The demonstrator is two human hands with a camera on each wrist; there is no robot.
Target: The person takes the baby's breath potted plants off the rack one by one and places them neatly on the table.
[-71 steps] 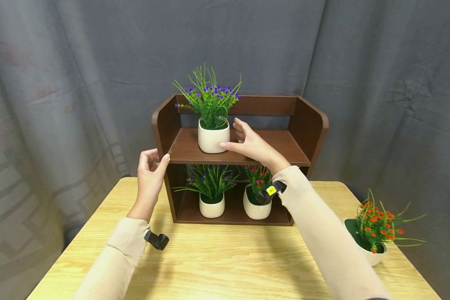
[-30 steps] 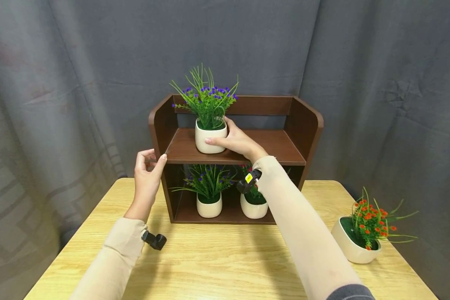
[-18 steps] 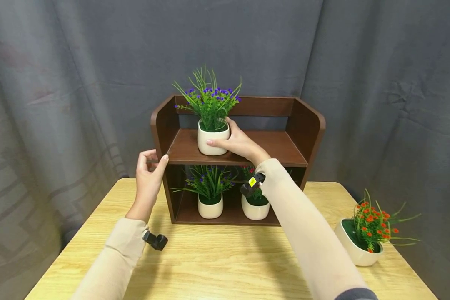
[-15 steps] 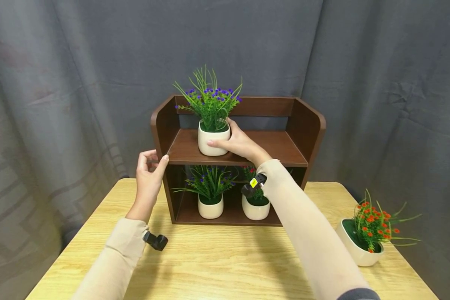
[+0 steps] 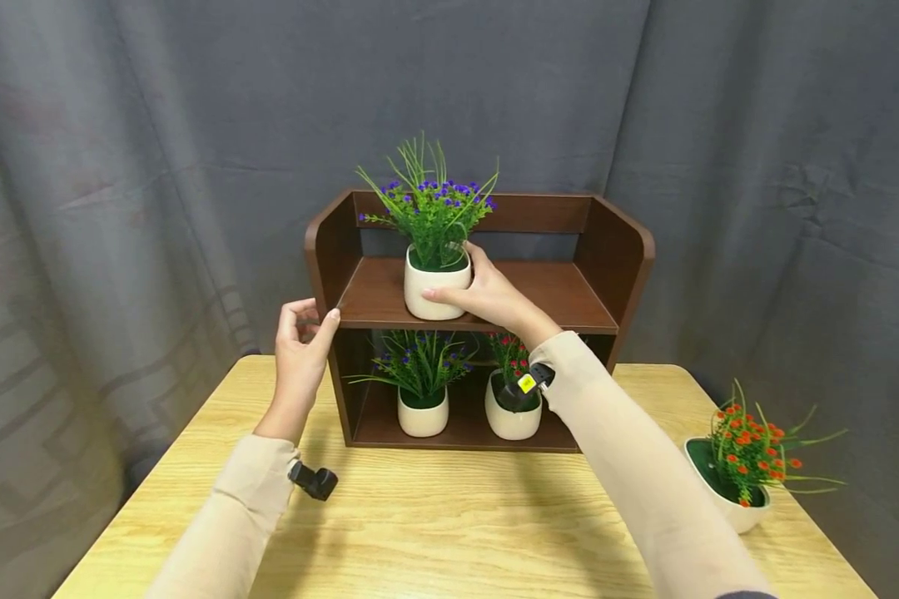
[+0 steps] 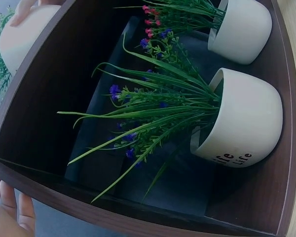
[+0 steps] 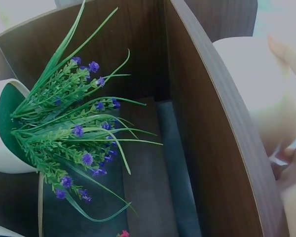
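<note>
My right hand (image 5: 498, 298) grips a white pot (image 5: 429, 291) with purple flowers and grass on the upper board of a dark brown two-tier shelf (image 5: 618, 266). The thumb lies across the pot's front, and the other fingers go behind its right side. That pot stands upright by the board's front edge; whether its base touches the board cannot be told. My left hand (image 5: 300, 358) holds the shelf's left side panel, thumb at the front edge and fingers curled around the outside. In the left wrist view, those fingers (image 6: 24, 207) show past the panel.
In the lower tier stand another purple-flowered pot (image 5: 423, 418) and a red-flowered pot (image 5: 511, 423). An orange-flowered pot (image 5: 742, 516) sits near the right edge of the wooden table (image 5: 419, 524). Grey curtains (image 5: 494, 91) hang behind.
My right hand, earlier apart from the upper pot, has closed around it. Since half a second ago the pot has shifted slightly right and toward the front edge. The left hand stays put.
</note>
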